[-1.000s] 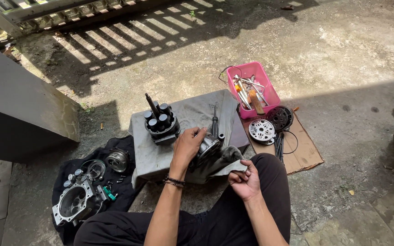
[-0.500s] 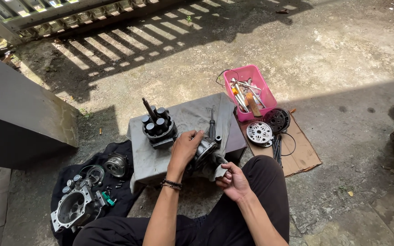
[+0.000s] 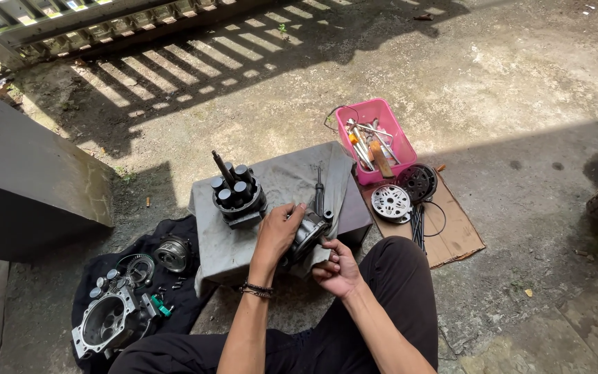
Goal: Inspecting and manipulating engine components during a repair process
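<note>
the person sits on the concrete floor (image 3: 520,90) with both hands on a round metal engine part (image 3: 311,232) at the near edge of a low desk (image 3: 354,215) covered by a grey cloth (image 3: 282,180). the left hand (image 3: 278,232) lies over the part's top and left side, its grip wrapped round it. the right hand (image 3: 337,270) holds the part from below, fingers curled on its lower rim. just behind the part a screwdriver (image 3: 318,190) lies on the cloth, and to the left stands a black cylinder block (image 3: 239,197) with studs pointing up. a pink tray (image 3: 401,149) of tools sits beyond the desk, beside two round discs (image 3: 391,202) on cardboard (image 3: 458,232). a metal casing (image 3: 109,322) lies on a black cloth (image 3: 181,280) at the left.
</note>
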